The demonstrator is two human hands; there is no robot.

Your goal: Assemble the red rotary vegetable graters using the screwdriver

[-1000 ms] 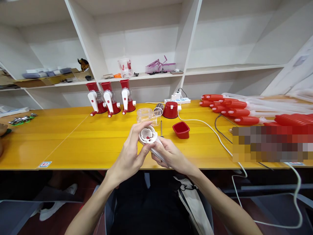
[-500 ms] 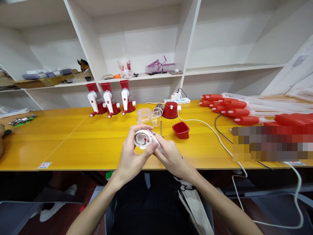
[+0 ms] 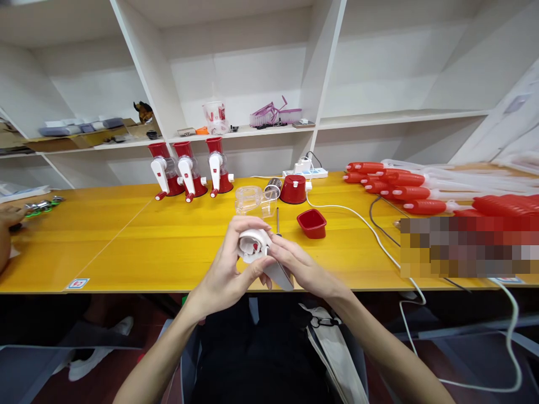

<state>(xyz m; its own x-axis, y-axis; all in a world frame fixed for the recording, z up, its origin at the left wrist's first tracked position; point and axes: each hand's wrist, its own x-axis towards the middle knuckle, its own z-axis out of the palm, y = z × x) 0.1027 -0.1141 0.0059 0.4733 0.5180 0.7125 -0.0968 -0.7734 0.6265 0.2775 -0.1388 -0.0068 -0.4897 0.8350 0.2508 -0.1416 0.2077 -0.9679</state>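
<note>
A white crank handle (image 3: 278, 275) of a rotary grater, with a round hollow end showing a small red piece inside, is held in front of me above the table edge. My left hand (image 3: 227, 275) curls its fingers and thumb around the round end. Along the handle's arm, the fingers of my right hand (image 3: 307, 272) press from the right side. Just beyond the hands, a screwdriver (image 3: 278, 220) lies on the table, its lower end partly hidden by my hands. A clear plastic grater housing (image 3: 248, 199) and a metal drum (image 3: 273, 186) are behind it.
A red base (image 3: 293, 189) and a red hopper (image 3: 312, 223) stand to the right. Three assembled graters (image 3: 217, 168) are at the back left. Red-handled items (image 3: 406, 178) pile up at right, near a white cable (image 3: 357, 211). Another person's hand (image 3: 8, 216) is at far left.
The crank handle has turned in my hands, its arm now pointing down toward me. My right fingers have shifted onto its side. At far left, the other person's hand has reached toward the metal parts.
</note>
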